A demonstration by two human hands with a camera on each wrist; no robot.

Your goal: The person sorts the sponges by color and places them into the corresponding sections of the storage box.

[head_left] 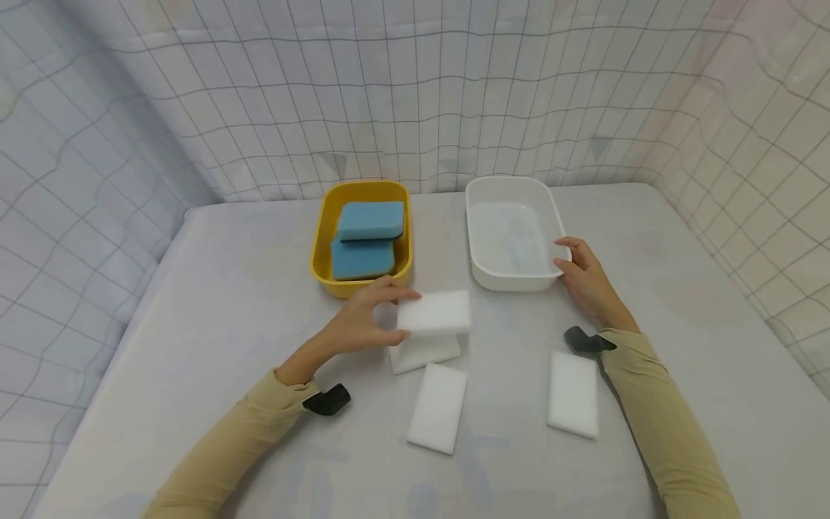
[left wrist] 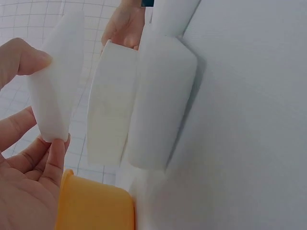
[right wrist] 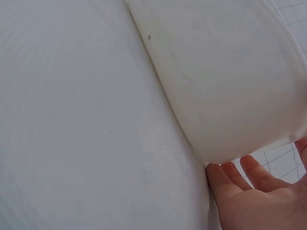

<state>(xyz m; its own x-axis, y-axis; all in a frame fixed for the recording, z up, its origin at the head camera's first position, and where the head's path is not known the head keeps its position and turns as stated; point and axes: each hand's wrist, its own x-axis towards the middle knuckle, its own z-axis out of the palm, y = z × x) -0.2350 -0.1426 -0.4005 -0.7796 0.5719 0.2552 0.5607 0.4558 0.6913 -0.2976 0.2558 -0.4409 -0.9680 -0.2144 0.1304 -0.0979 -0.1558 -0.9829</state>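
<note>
My left hand (head_left: 359, 317) pinches a white sponge block (head_left: 434, 313) between thumb and fingers, held above the table. In the left wrist view this white sponge (left wrist: 60, 81) is tilted up, clear of the surface. Below it lies another white sponge (head_left: 424, 353), partly hidden from the head camera. A third white sponge (head_left: 437, 409) lies nearer the front. My right hand (head_left: 586, 277) grips the right rim of a white plastic tub (head_left: 512, 282). In the right wrist view its fingers (right wrist: 225, 184) lie against the tub's outer wall (right wrist: 230, 96).
Left of the white tub stands a yellow tub (head_left: 315, 252) with blue sponges (head_left: 371, 220) stacked inside. One more white sponge (head_left: 573, 394) lies beside the right forearm. A white cloth covers the table (head_left: 259, 288); grid-patterned curtains (head_left: 415, 94) hang behind and at both sides.
</note>
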